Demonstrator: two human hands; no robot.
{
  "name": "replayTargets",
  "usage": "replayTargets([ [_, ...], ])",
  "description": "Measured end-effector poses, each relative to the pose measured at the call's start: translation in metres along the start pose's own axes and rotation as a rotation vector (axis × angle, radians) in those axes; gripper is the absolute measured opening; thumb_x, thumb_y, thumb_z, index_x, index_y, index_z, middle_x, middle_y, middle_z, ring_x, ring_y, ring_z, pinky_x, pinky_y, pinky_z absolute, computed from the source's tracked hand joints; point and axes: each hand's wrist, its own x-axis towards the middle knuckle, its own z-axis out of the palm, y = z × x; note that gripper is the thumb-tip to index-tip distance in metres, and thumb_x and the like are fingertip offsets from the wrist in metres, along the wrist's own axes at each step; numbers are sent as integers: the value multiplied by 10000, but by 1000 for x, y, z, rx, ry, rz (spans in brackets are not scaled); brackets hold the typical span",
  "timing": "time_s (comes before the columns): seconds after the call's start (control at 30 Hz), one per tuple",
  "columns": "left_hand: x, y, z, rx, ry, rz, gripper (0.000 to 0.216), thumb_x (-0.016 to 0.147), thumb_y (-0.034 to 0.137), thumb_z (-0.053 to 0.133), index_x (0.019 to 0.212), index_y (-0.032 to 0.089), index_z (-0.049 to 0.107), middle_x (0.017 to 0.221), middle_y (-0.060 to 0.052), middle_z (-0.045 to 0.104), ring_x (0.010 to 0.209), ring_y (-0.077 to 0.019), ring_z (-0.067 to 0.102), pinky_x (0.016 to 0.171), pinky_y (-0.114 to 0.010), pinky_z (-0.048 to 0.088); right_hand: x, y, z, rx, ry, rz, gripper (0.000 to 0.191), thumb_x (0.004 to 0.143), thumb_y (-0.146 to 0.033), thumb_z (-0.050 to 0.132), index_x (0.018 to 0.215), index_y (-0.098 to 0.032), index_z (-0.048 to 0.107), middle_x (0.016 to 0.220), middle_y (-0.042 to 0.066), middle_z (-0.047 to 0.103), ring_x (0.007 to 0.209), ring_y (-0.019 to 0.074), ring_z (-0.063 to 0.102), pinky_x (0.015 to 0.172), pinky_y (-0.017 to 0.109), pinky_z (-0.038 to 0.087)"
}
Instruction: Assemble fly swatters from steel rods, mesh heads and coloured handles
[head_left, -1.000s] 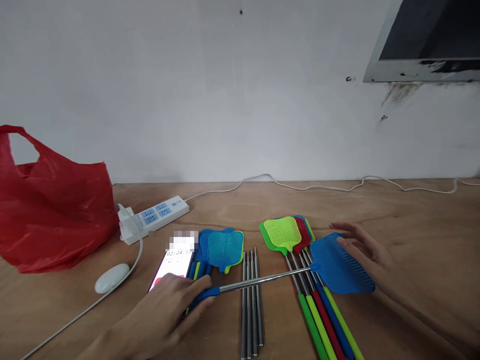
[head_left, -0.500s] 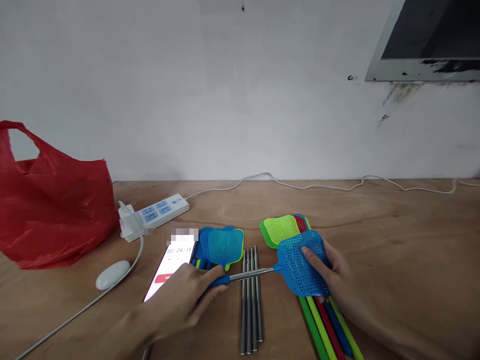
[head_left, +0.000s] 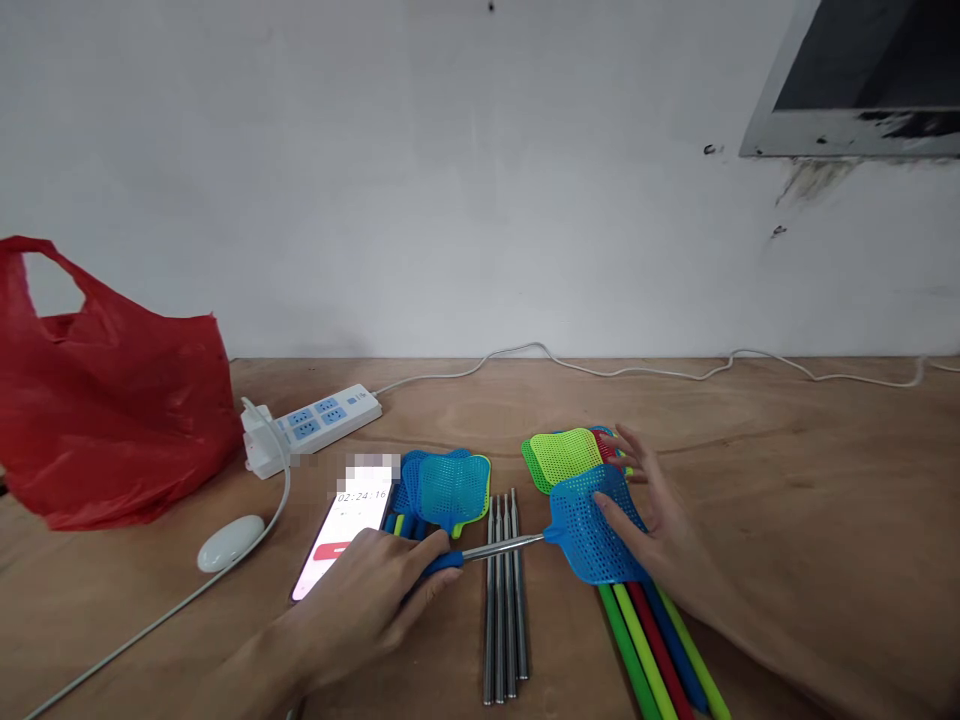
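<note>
My left hand (head_left: 386, 590) is closed around the blue grip of a telescopic fly swatter, whose metal shaft points right. Its blue perforated head (head_left: 596, 530) is held over a row of colored handles (head_left: 652, 650). My right hand (head_left: 652, 510) is open beside that head, thumb at its face and the other fingers spread away behind it. Behind it lie green, yellow and red swatter heads (head_left: 566, 457), partly covered. Several bare metal rods (head_left: 504, 600) lie side by side between my hands. More blue swatter heads (head_left: 454, 487) rest just beyond my left hand.
A lit phone (head_left: 341, 530) lies by my left forearm. Farther left are a white mouse-shaped device (head_left: 230, 543) with a cable, a white power strip (head_left: 319, 425) and a red plastic bag (head_left: 112, 400). A thin white cord (head_left: 622, 373) runs along the wall.
My right hand has loosened from the blue swatter head, its fingers now stretched and spread upward. My left hand keeps its hold on the grip. The view has shifted slightly.
</note>
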Motion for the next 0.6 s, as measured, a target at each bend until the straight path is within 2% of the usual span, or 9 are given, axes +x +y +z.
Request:
replayTargets([
  [0.03,1,3,-1,-3,-12,-1,442,1085,425,171,1060,229,567,826,-39,687,690,-267,655,596,-334,388,1,-3,-3,-139,-4,-130,482,925,-328,554,1388,-246,446,1370,120,569,1252,314,528,1029,540,428],
  [0.1,3,10,-1,-19,-36,3,402,1087,414,204,1057,228,559,837,-35,694,691,-264,659,590,-328,386,0,-14,-6,-344,-99,-364,343,942,-242,529,1285,-244,543,1319,100,599,1233,303,515,1039,522,386],
  [0.2,7,24,-1,-37,-88,7,358,1088,385,245,1020,216,554,847,-39,703,708,-263,671,588,-321,392,-7,-31,-3,-413,-349,-632,285,937,-207,549,1221,-193,565,1140,85,667,1084,269,576,983,453,404],
  [0.23,9,28,0,-32,-108,2,340,1087,371,261,1017,213,554,858,-42,709,722,-268,678,591,-322,396,-10,-34,1,-434,-419,-702,242,940,-223,559,1179,-190,581,1057,68,684,1003,257,599,940,433,420],
  [0.3,11,34,2,-25,-135,10,328,1085,365,272,1011,212,553,859,-44,716,721,-275,685,582,-323,397,-14,-34,9,-517,-472,-813,146,949,-244,575,1078,-184,608,870,32,678,805,227,608,789,378,440],
  [0.4,11,38,6,-32,-131,26,353,1084,383,261,1013,210,561,855,-45,713,703,-278,678,579,-332,406,-16,-28,16,-609,-540,-881,38,942,-177,572,958,-190,603,760,-2,630,658,192,563,638,336,388],
  [0.5,8,39,7,-65,-110,20,435,1081,412,221,972,207,589,834,-56,699,697,-278,660,604,-354,428,-15,-26,15,-583,-561,-895,85,938,-126,543,916,-191,593,747,-11,612,641,179,539,610,330,358],
  [0.6,4,39,7,-202,-102,-24,540,1071,462,185,905,215,636,799,-55,683,719,-261,646,653,-364,462,-14,-29,11,-511,-538,-916,120,945,-116,507,902,-182,598,709,-15,595,610,167,509,594,324,349],
])
